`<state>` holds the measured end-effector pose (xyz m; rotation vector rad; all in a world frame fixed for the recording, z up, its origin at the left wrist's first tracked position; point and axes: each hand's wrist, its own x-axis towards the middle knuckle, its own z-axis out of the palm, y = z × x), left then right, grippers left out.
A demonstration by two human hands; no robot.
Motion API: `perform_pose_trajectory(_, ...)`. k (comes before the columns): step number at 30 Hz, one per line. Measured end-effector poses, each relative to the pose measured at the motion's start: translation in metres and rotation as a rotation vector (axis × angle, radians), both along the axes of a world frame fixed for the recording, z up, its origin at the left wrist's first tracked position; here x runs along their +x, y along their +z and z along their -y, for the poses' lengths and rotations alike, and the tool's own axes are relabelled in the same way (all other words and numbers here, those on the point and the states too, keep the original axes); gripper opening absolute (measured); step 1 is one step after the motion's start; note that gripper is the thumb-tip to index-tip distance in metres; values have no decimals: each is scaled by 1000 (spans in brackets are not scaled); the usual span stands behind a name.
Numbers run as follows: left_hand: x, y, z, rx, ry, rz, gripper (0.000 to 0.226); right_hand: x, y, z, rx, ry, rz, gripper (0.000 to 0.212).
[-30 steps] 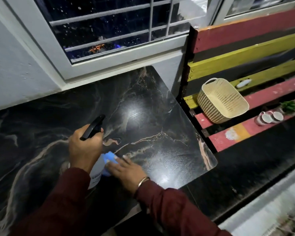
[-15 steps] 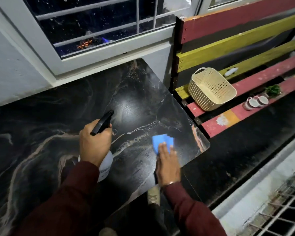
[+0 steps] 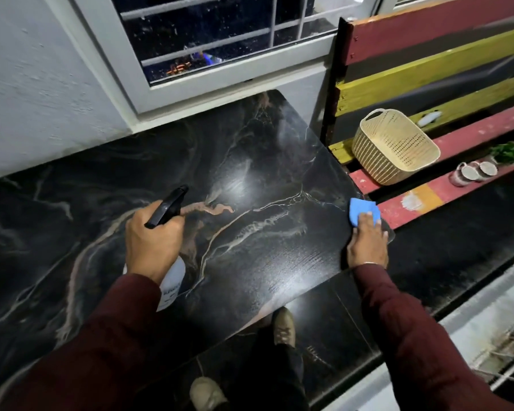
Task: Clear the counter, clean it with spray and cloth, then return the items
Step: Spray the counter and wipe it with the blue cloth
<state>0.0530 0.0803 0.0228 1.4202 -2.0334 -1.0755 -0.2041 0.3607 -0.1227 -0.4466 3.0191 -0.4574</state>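
At the counter's right edge, right hand presses the blue cloth flat, fingers straight and close together. Left hand grips the spray bottle, fingers curled round its neck, above the dark marble. Beige basket waits on the bench.

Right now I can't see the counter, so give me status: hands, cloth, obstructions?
Left hand grips spray bottle. Right hand presses blue cloth at counter's right edge. Nothing in the way.
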Motion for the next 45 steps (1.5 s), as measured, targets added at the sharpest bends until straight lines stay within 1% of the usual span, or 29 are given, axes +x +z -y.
perform_pose_trajectory(3,18,-1,4,2,0,-24,20,60,-4,13,-45,-73,-1,41)
perform_pose_trajectory(5,28,2,4,-3,13,-36,19,118,-2,31,-34,10,27,45)
perform_pose_trajectory(7,38,4,5,8,20,-53,18,185,-3,57,-13,218,68,56)
perform_pose_trajectory(9,46,7,6,7,26,-55,14,258,-9,86,32,504,69,68)
perform_pose_trajectory(10,54,10,8,3,33,-63,13,295,-10,103,54,642,74,71)
perform_pose_trajectory(12,69,13,12,2,54,-68,13,350,-9,134,91,912,120,67)
perform_pose_trajectory(13,76,14,15,-6,64,-62,13,361,-8,148,115,1034,138,65)
perform_pose_trajectory(15,89,17,24,-19,86,-44,13,350,-7,174,181,1160,120,61)
perform_pose_trajectory(17,99,18,34,-23,112,-14,17,302,-1,189,219,1111,77,64)
perform_pose_trajectory(18,104,18,38,-26,127,-6,22,269,0,190,215,1011,58,66)
perform_pose_trajectory(20,109,18,40,-31,147,-8,30,201,0,178,196,713,25,66)
perform_pose_trajectory(22,115,14,48,-26,191,-35,26,143,7,167,154,477,30,65)
perform_pose_trajectory(24,121,9,57,-27,228,-42,19,123,14,179,146,339,122,64)
perform_pose_trajectory(25,124,3,65,-38,249,-44,18,130,14,199,128,307,151,66)
perform_pose_trajectory(26,126,-2,70,-50,269,-33,17,149,13,217,91,314,136,66)
perform_pose_trajectory(27,128,-6,76,-62,289,-20,16,174,12,236,54,394,96,65)
perform_pose_trajectory(29,128,-5,86,-67,314,-4,14,239,-1,265,20,722,3,64)
perform_pose_trajectory(31,127,-5,99,-41,382,-7,14,298,-4,277,52,1088,17,61)
perform_pose_trajectory(32,127,-5,106,-34,427,-10,14,314,-3,279,89,1267,48,62)
perform_pose_trajectory(33,127,-3,113,-33,460,-18,14,314,-2,282,142,1388,69,63)
perform_pose_trajectory(34,128,-3,118,-34,477,-23,14,298,-2,287,165,1430,51,61)
perform_pose_trajectory(35,130,-4,125,-32,496,-22,14,270,-6,296,149,1404,1,58)
perform_pose_trajectory(36,132,-4,129,-35,509,-18,14,236,-8,304,125,1301,-31,57)
perform_pose_trajectory(38,141,-4,134,-43,526,-22,17,158,-8,325,115,961,2,58)
perform_pose_trajectory(39,147,-5,134,-38,534,-31,18,120,-6,333,119,786,12,63)
perform_pose_trajectory(40,153,-5,135,-31,552,-39,18,93,-1,344,113,673,42,68)
perform_pose_trajectory(41,162,-7,137,-18,585,-42,18,84,2,359,117,612,67,73)
perform_pose_trajectory(43,180,-11,139,1,649,-55,17,113,6,392,108,607,95,74)
perform_pose_trajectory(45,194,-12,137,22,702,-66,16,181,2,412,21,778,30,67)
